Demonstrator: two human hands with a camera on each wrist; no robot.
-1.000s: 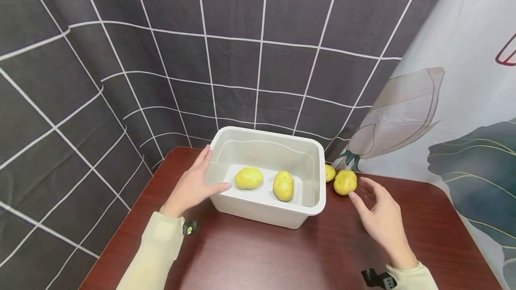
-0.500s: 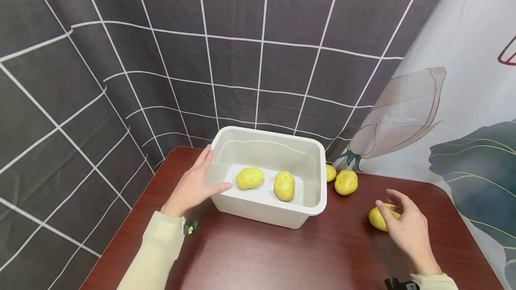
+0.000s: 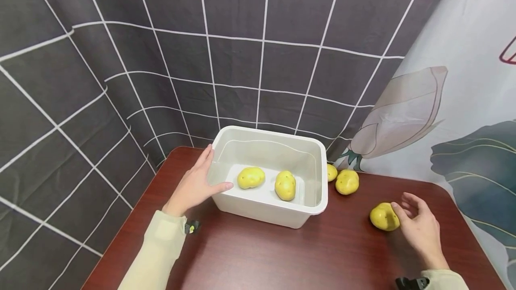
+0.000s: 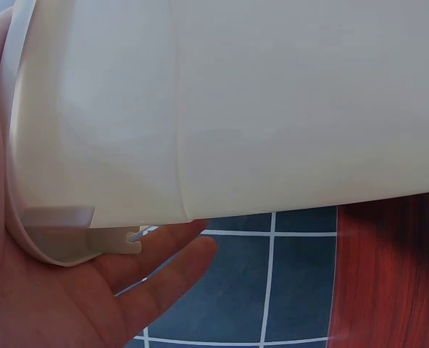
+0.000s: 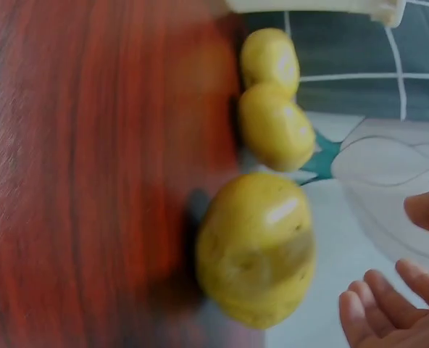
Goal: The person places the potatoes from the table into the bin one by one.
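Note:
A pale grey plastic bin (image 3: 258, 211) stands on the table with two yellow potatoes inside, one lying sideways (image 3: 251, 177) and one more upright (image 3: 285, 185). My left hand (image 3: 193, 187) touches the bin's left front corner at the rim, thumb over the front edge; in the left wrist view its fingers (image 4: 175, 279) extend straight past the rim. On the right of the table lies a single potato (image 3: 384, 216). Beside it is my right hand (image 3: 421, 229), thumb tip right at its edge, fingers loosely bent around nothing. The right wrist view shows a gap between potato and fingers.
Two more potatoes lie at the bin's right side, one (image 3: 347, 182) in front and one (image 3: 332, 172) partly hidden by the bin. A dark gridded curtain (image 3: 234, 61) and a flowered white cloth (image 3: 467, 115) stand behind the reddish-brown table (image 3: 250, 254).
My right hand has moved right and nearer, from beside the two potatoes to the single one, then slightly off it, uncovering more of that potato. The left hand stays at the bin.

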